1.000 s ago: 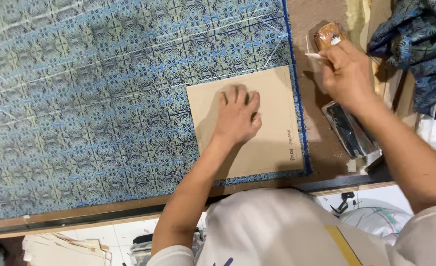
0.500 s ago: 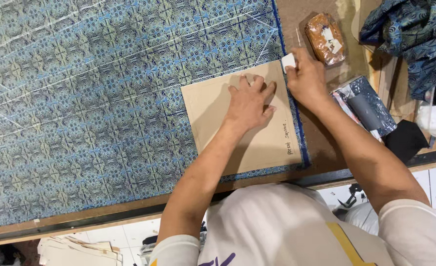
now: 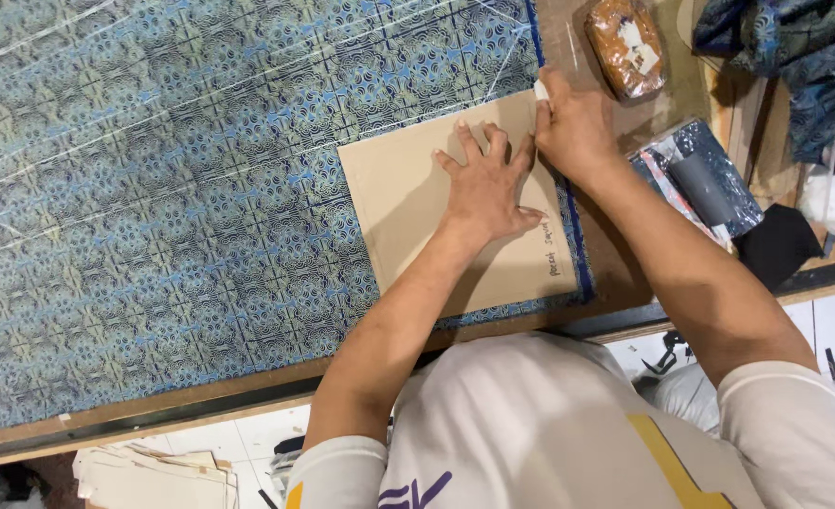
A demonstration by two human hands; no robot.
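A tan cardboard template (image 3: 403, 221) lies on blue patterned fabric (image 3: 153, 188) near the fabric's right edge. My left hand (image 3: 485, 186) presses flat on the template, fingers spread, holding nothing. My right hand (image 3: 573, 123) rests at the template's top right corner, pinching a small white piece of chalk (image 3: 541, 90) against the card's edge. Faint white chalk lines cross the fabric.
An orange packet in clear plastic (image 3: 625, 36) lies on the wooden table (image 3: 615, 254) past my right hand. A plastic bag with dark items (image 3: 705, 179) and a black object (image 3: 777, 247) sit to the right. Folded blue cloth (image 3: 794, 57) fills the top right. Paper pieces (image 3: 153, 476) lie below the table edge.
My right hand left the orange packet and came down-left to the template's top right corner with the white chalk. My left hand stayed pressed on the template.
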